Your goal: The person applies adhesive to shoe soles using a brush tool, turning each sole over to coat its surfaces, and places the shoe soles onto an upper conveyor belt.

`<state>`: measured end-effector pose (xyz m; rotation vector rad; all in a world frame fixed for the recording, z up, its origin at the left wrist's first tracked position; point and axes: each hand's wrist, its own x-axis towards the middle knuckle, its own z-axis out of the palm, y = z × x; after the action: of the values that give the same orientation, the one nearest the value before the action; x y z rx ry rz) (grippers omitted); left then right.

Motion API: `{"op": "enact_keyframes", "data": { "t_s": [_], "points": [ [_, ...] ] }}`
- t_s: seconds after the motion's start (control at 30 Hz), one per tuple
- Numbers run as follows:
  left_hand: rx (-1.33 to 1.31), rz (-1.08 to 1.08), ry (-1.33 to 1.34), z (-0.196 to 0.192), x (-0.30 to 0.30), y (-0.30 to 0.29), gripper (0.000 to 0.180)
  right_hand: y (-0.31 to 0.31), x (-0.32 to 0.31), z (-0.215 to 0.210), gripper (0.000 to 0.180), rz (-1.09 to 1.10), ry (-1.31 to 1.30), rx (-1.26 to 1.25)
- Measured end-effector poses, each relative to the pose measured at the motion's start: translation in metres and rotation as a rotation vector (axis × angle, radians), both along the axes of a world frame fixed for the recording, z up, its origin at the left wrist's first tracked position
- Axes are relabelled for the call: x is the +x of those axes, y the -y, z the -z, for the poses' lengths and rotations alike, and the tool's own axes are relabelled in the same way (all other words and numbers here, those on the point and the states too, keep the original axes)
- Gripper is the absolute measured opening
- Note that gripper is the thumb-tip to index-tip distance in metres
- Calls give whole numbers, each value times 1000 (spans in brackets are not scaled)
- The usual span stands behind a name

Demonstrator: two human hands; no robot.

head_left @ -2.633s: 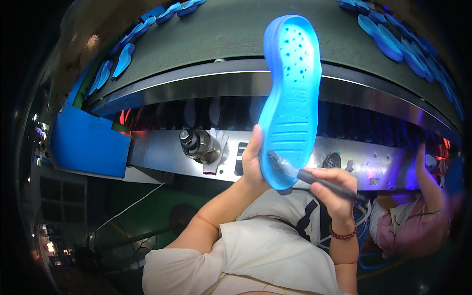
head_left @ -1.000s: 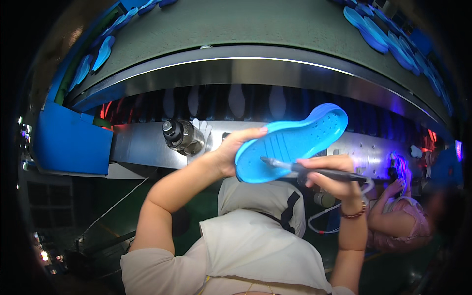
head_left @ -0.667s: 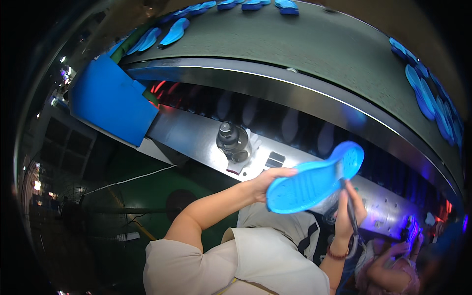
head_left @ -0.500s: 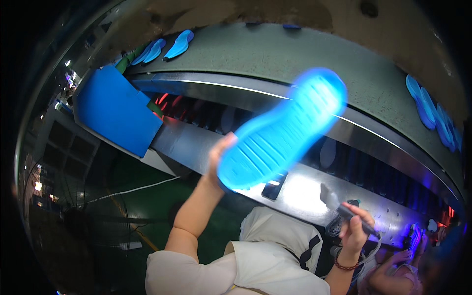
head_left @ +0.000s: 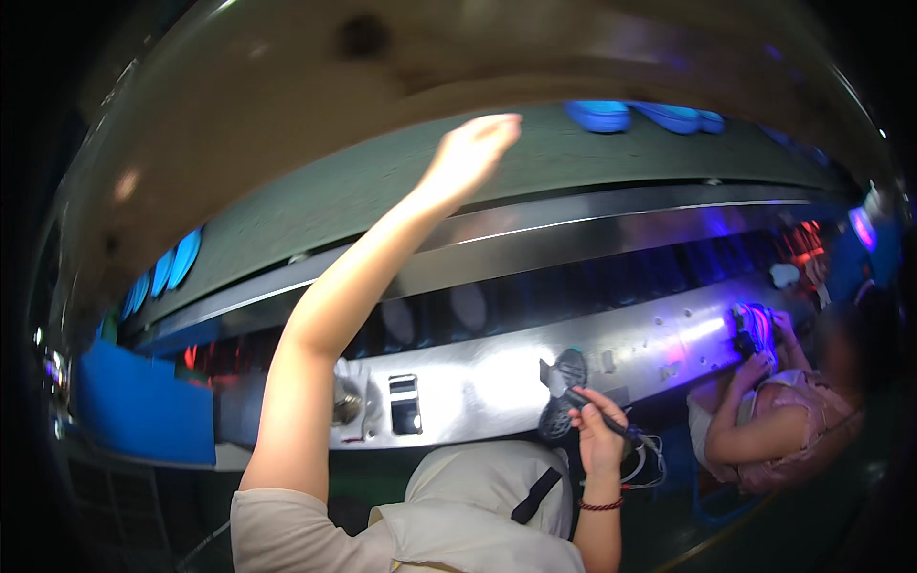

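My left arm stretches up and away from me. My left hand (head_left: pixel 473 148) hovers over the green conveyor belt (head_left: pixel 382 196) with its fingers extended and nothing in it. Several blue shoe soles (head_left: pixel 599 115) lie on the belt to the right of that hand. My right hand (head_left: pixel 597 435) stays low near my chest, gripping a thin dark pen-like tool (head_left: pixel 611 423). The tool's tip is at a dark sole-shaped piece (head_left: pixel 564 392) hanging on the shiny metal panel (head_left: pixel 478 387).
More blue soles (head_left: pixel 172 272) ride the belt at far left. A blue bin (head_left: pixel 143 406) stands at lower left. Another person (head_left: pixel 774 430) sits at the right, with a hand on a colourful object (head_left: pixel 752 327) by the panel.
The blue sole my left hand held is out of it, and the arm has reached up over the belt. My right hand has dropped lower with the tool. The view has swung right.
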<state>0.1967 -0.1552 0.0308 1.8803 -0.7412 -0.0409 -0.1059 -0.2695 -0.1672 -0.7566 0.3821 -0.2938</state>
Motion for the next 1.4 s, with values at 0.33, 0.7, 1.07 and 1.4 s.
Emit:
{"op": "enact_keyframes", "data": {
  "t_s": [0.33,0.7,1.07,1.4],
  "points": [
    [837,-210,908,0,22,86,29,19,-25,1,20,-39,-32,-87],
    [-791,-366,-733,95,-189,-209,56,20,15,-77,20,-223,236,-122],
    [-1082,465,-1227,163,-245,-119,90,-38,61,-60,18,-375,164,-252],
    [-993,-175,-1069,156,-235,-105,82,-92,57,-86,15,-219,535,-1270]
  ]
}}
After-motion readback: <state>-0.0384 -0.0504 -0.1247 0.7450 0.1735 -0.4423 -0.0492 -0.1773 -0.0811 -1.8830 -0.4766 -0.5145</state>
